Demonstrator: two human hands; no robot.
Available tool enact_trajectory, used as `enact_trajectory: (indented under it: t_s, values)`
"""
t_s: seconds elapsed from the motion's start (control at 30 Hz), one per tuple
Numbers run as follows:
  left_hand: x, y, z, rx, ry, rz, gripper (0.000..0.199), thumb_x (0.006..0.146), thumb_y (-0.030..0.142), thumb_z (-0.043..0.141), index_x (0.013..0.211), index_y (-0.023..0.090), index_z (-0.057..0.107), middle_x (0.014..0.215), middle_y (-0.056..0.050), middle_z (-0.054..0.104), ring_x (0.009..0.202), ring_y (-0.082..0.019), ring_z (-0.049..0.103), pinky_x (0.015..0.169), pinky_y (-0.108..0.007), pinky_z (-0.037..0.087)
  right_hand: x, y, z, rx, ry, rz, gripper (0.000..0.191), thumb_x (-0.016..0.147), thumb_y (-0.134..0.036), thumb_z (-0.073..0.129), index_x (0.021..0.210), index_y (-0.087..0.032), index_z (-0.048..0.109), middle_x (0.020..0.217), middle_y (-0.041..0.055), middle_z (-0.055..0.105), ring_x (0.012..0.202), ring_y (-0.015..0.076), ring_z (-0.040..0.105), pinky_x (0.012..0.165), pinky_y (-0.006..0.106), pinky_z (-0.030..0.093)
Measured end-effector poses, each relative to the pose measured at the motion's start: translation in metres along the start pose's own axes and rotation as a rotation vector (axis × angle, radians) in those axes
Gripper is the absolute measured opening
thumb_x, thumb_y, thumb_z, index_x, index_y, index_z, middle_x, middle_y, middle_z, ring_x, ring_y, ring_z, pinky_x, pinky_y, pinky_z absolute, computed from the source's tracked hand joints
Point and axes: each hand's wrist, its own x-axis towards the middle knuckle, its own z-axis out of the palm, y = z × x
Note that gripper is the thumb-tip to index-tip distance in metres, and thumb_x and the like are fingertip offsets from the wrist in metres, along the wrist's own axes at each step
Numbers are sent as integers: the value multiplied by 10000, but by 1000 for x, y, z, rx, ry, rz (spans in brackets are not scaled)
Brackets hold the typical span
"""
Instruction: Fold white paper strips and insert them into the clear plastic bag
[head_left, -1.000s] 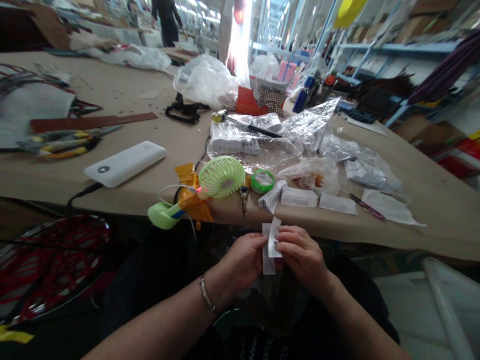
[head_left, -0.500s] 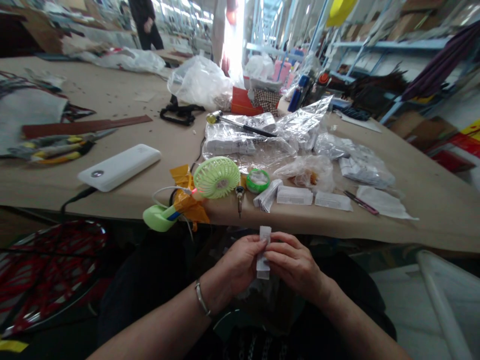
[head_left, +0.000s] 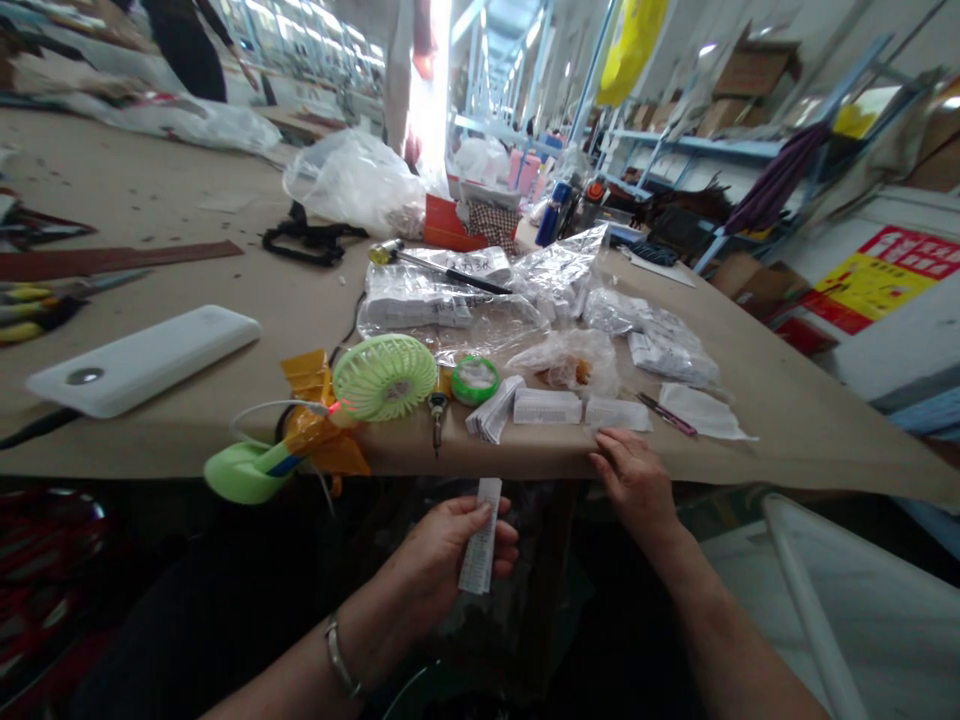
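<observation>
Left hand point(head_left: 442, 555) holds paper strip point(head_left: 480, 535); print unreadable.

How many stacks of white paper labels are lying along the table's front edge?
3: a curled, fanned stack beside the green roll, a flat stack next to it, and another flat stack above the right hand. Some may be hidden in bags.
</observation>
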Motion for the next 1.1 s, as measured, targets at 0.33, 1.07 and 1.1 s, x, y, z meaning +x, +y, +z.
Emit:
enact_trajectory:
  t_s: [0.33,1.07,1.1]
  values:
    - [-2,2,-2,-45,-32,-44,133,812,174,518,880,82,586,671,-104,668,541,-166,627,589,-310,506,-2,-40,-13,543,224,169,70,862,-203,509,857,-196,579,947,62,642,940,203,609,883,389,460]
    - [-2,-5,-15,-255,-154,54,78,724,135,603,716,72,648,670,-72,653,568,-121,586,549,-226,425,-10,-129,-3,705,-176,-535,160,858,-97,449,826,-205,564,907,17,671,1012,146,581,1001,373,405]
    - [-2,-6,-15,-255,-155,55,86,728,149,611,719,73,651,670,-71,653,573,-121,589,557,-226,430,-9,-130,-3,711,-171,-530,154,858,-100,453,827,-204,563,909,18,672,1022,146,578,1001,370,404]
